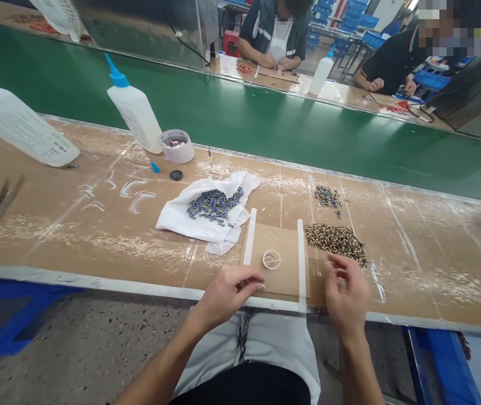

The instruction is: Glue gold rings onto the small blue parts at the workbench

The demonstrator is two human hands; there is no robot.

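Note:
My left hand (232,288) is closed in a pinch over the near edge of a cardboard pad (284,281). A small dark piece seems to sit at its fingertips, too small to name. My right hand (347,289) is right of the pad, its fingers curled and thumb and forefinger close together, at the near side of a heap of small brass-and-black pieces (336,242). Whatever it pinches is hidden. On the pad lies a small round ring-shaped dish (271,260) with a thin stick or wire across it. Small blue pieces (215,203) are heaped on a white cloth (175,216).
Beyond the brass heap is a smaller pile of blue-and-brass pieces (327,196). Squeeze bottles (136,118), a tape roll (178,147), a black cap (176,175) and a pointed blade-like tool (9,198) stand or lie leftward. Across the green belt (240,121), two people work.

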